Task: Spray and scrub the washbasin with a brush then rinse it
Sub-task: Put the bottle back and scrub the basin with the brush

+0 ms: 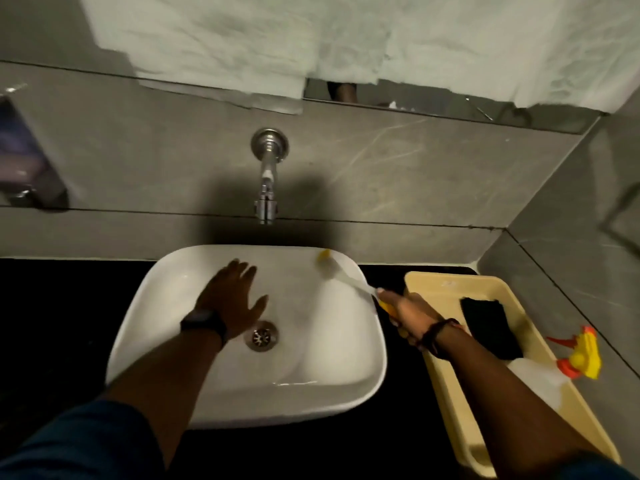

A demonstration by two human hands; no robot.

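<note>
A white washbasin (332,358) sits on a black counter, with a metal drain (260,336) near its middle. My left hand (232,299) hovers flat over the bowl, fingers spread, holding nothing. My right hand (405,315) grips the yellow handle of a brush (343,271) at the basin's right rim. The brush head, white with a yellow tip, lies blurred against the far right corner of the bowl. A chrome tap (266,181) juts from the wall above the basin; no water shows.
A cream plastic tray (446,285) stands on the counter right of the basin, holding a black cloth (488,323) and a spray bottle (568,362) with a yellow and orange trigger. Grey tiled walls close in behind and to the right. White towels (242,39) hang above.
</note>
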